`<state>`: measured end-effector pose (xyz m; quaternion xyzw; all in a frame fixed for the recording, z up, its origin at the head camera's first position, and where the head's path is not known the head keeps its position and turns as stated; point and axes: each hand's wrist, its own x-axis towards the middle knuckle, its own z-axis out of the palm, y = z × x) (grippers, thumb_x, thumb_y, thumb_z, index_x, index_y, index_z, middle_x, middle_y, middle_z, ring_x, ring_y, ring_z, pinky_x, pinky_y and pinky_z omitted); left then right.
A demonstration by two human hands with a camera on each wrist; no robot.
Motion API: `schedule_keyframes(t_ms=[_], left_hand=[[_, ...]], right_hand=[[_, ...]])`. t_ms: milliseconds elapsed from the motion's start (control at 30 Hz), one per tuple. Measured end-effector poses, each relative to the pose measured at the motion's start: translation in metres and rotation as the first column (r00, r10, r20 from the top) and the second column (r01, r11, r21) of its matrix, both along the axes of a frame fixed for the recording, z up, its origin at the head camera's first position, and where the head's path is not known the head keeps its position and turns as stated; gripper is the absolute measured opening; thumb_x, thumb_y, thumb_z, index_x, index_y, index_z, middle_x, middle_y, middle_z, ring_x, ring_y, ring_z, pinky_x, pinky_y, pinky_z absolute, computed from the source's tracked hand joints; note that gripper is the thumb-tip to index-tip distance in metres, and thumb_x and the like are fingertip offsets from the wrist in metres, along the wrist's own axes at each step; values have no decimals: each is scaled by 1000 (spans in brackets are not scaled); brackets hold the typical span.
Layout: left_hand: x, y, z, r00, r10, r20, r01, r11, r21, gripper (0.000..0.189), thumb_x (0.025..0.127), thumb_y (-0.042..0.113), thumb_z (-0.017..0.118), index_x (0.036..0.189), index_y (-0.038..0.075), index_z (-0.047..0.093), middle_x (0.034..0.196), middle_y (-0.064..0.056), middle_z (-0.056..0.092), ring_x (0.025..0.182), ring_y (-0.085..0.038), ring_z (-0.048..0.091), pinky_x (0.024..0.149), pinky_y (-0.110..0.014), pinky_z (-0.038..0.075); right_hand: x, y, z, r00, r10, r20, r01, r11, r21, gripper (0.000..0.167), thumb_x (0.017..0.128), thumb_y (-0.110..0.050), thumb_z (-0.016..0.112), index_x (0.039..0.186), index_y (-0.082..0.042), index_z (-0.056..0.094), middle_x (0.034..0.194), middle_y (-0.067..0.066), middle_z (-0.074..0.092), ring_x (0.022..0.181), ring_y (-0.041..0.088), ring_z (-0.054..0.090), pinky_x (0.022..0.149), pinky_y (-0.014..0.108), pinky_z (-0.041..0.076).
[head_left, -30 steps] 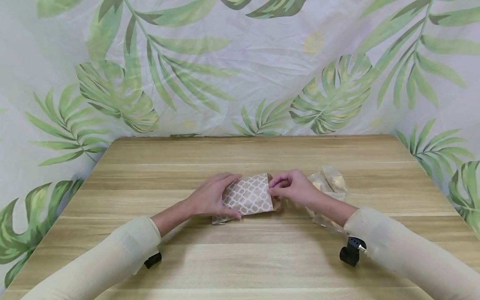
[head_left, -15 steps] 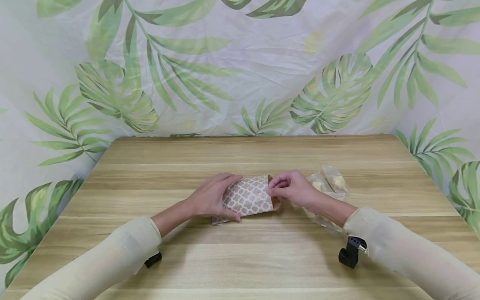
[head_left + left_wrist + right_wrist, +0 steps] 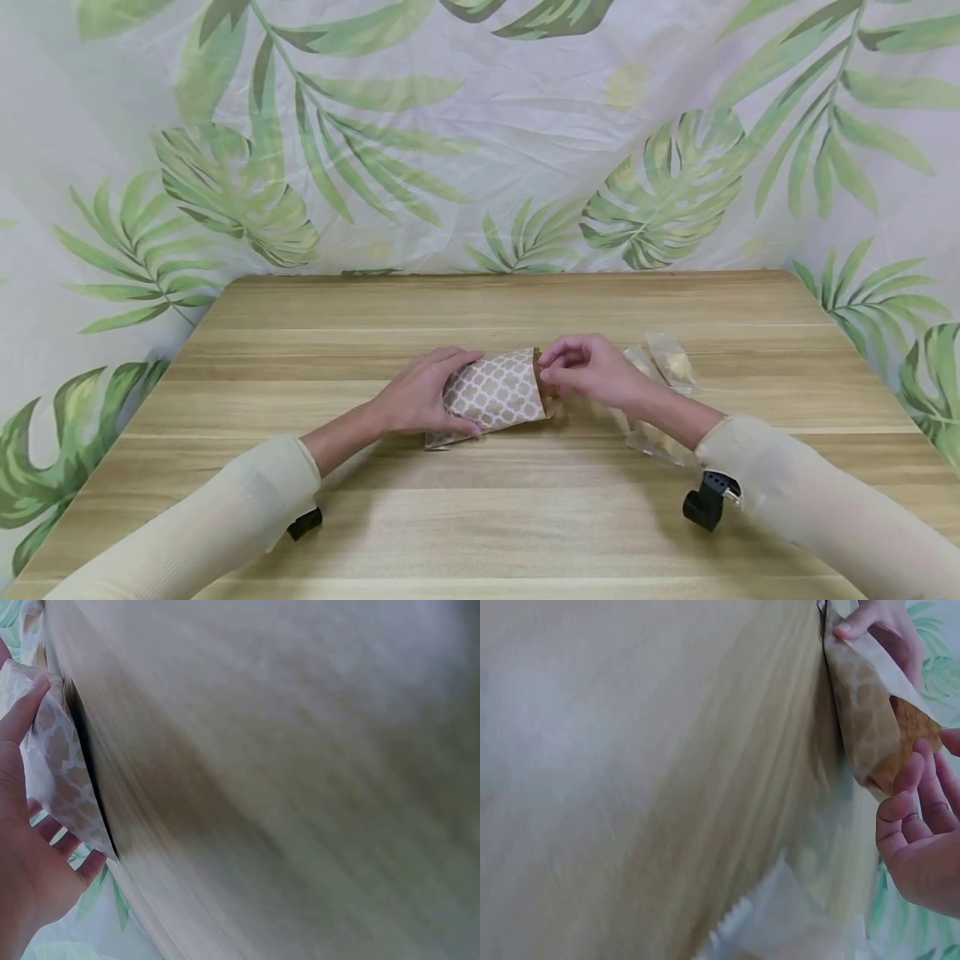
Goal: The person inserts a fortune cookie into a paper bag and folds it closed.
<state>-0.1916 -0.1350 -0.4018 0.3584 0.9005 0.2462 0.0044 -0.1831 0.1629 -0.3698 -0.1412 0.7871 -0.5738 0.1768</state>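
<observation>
A tan paper bag [image 3: 498,385] with a white lattice print lies on the table, its open mouth facing right. My left hand [image 3: 423,392] holds its closed end, with thumb and fingers on opposite sides; the left wrist view shows this grip on the bag [image 3: 64,761]. At the mouth is my right hand [image 3: 592,371], its fingers bent and the thumb slightly apart from them. In the right wrist view the right hand's fingertips [image 3: 922,750] reach the brown inside of the bag [image 3: 862,697]. What lies deeper in the bag is hidden.
Several clear packets with pale yellowish contents lie right of the bag, partly behind the right forearm; one packet [image 3: 672,363] shows beyond it, another [image 3: 656,442] nearer. The wooden table [image 3: 480,517] meets a leaf-print cloth [image 3: 525,142] at the back.
My right hand has loosened from its pinch at the bag's rim and shifted slightly right and up. The bag's mouth now gapes a little wider. My left hand stays in place.
</observation>
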Motion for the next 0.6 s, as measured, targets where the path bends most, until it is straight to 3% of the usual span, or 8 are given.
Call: schedule_keyframes(t_ms=[100, 267, 433, 600], left_hand=[[0, 0, -1, 1000, -2, -3, 2, 1000, 3, 104, 66, 54, 94, 148, 5, 54, 139, -12, 63, 128, -32, 59, 110, -51, 47], [0, -1, -1, 1000, -8, -11, 8, 1000, 11, 104, 65, 54, 94, 147, 4, 55, 141, -12, 63, 130, -32, 58, 110, -51, 47], [0, 0, 0, 1000, -3, -13, 3, 1000, 8, 104, 65, 54, 95, 146, 4, 56, 142, -13, 62, 131, -33, 57, 112, -52, 46], [-1, 0, 1, 1000, 2, -18, -2, 1000, 5, 103, 64, 53, 96, 146, 3, 57, 142, -14, 62, 131, -33, 57, 112, -51, 46]], right_hand=[[-2, 8, 2, 997, 2, -80, 2, 998, 56, 22, 95, -6, 71, 113, 6, 68, 92, 7, 72, 81, 23, 68, 63, 24, 52], [-4, 19, 6, 977, 20, -212, 3, 994, 106, 25, 96, -6, 72, 115, 9, 69, 100, 12, 74, 90, 19, 68, 78, 25, 56], [-7, 29, 10, 956, 29, -291, 23, 985, 172, 23, 96, -6, 73, 115, 7, 70, 103, 12, 76, 93, 15, 68, 78, 27, 54], [-9, 41, 13, 935, 51, -351, 35, 972, 232, 22, 94, -3, 74, 114, 5, 72, 107, 18, 75, 99, 23, 70, 77, 28, 55]])
